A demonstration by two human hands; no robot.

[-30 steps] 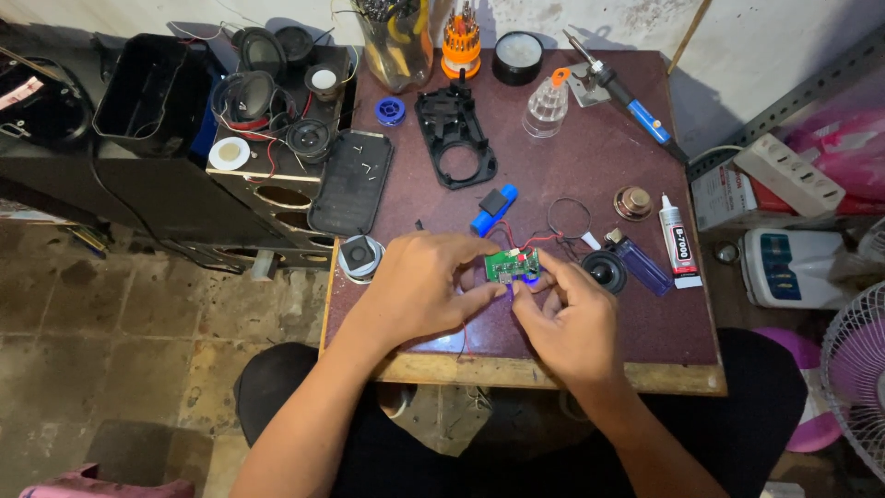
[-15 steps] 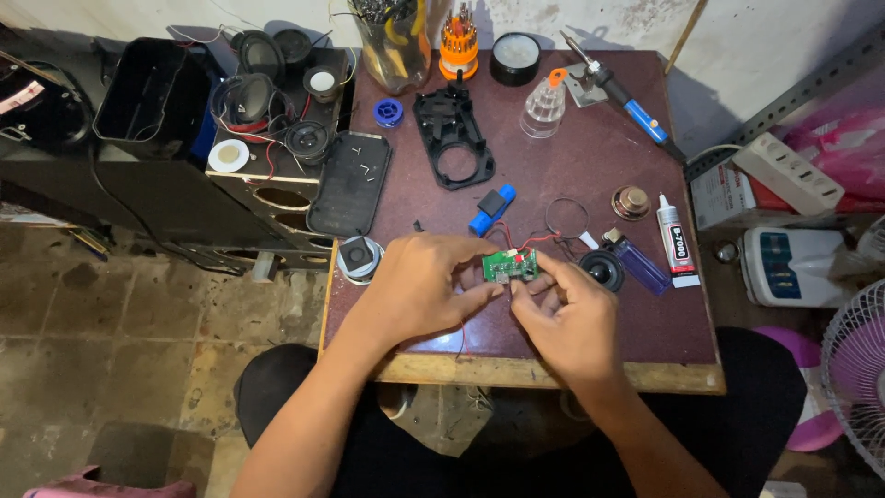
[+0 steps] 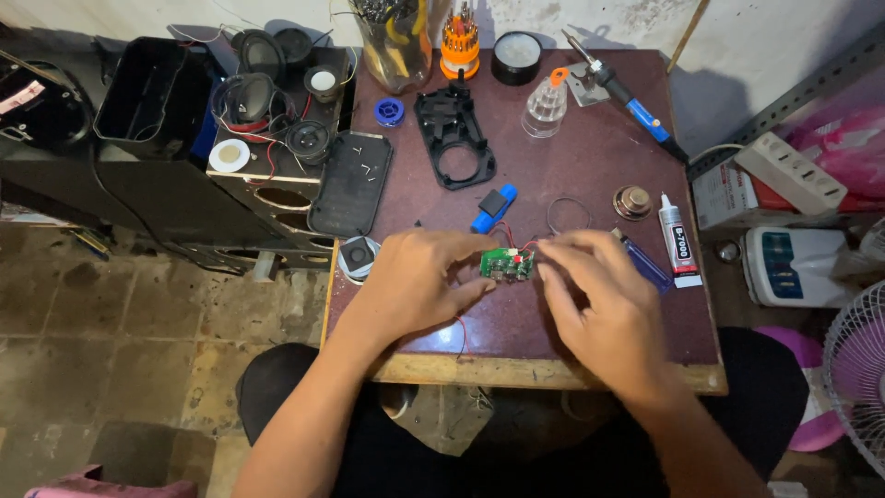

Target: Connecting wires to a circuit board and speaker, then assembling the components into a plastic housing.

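Fingertips of both the left hand [image 3: 415, 281] and right hand [image 3: 599, 300] pinch the small green circuit board [image 3: 506, 265], best held steady by its edges, sparing its thin red wires [image 3: 461, 337].

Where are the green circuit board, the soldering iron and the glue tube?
Green circuit board [image 3: 506, 266], head view, middle of its face.
Soldering iron [image 3: 645, 118], head view, blue handle.
Glue tube [image 3: 678, 244], head view, white body.

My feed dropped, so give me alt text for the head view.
Both hands pinch a small green circuit board over a dark red table: left hand at its left edge, right hand at its right. Thin red wires trail from it.
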